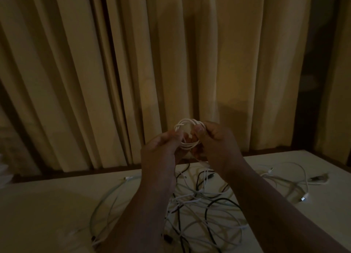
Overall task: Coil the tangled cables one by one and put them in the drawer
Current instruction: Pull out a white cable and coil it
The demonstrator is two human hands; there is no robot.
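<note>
Above the far edge of the table [57, 199], both hands are raised side by side around a small coil of white cable [187, 136]. The right hand [214, 140] grips the coil's right side, thumb pressed over the loops and fingers curled behind them. The left hand [163, 146] pinches the coil's left side with fingers bent; its fingertips look blurred, so exactly which strand it holds is hard to tell. A loose end of the white cable seems to hang from the coil down toward the table between the wrists. Beneath the forearms lies a tangled heap of cables [201, 211], white and black strands crossing one another, partly hidden by the arms. A pale greenish cable [106, 197] loops out to the left of the heap, and more white cable with plugs [303, 178] trails to the right. Behind the table hang beige curtains [171, 53] in dim light.
</note>
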